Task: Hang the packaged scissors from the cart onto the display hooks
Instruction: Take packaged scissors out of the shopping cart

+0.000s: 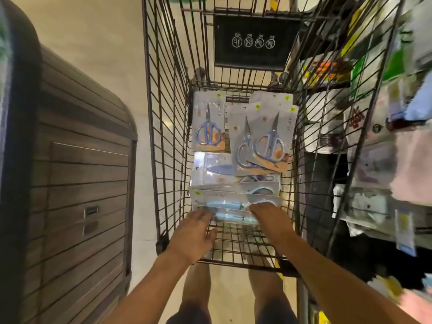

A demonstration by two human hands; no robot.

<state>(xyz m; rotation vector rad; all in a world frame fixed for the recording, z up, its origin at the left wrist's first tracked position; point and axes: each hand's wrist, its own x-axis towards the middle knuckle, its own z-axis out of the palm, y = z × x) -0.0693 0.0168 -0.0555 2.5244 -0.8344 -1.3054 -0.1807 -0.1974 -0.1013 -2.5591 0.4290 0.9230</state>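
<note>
Down in the wire cart (163, 127), both bare hands reach the nearest pack of a fanned stack of glossy blister packs (233, 195). The left hand (191, 235) lies flat, fingers spread, touching that pack's left end; the right hand (268, 218) rests fingers-down on its right end. Whether either actually grips, I cannot tell. The hands are apart, one at each end. Beyond the stack lie flat card-backed packs of scissors (268, 141) with blue looped handles and pointed steel blades, one pack (208, 123) set apart on the left. A dark slatted wood-grain cabinet (77, 183) stands left; blurred hanging merchandise (378, 141) crowds the right.
</note>
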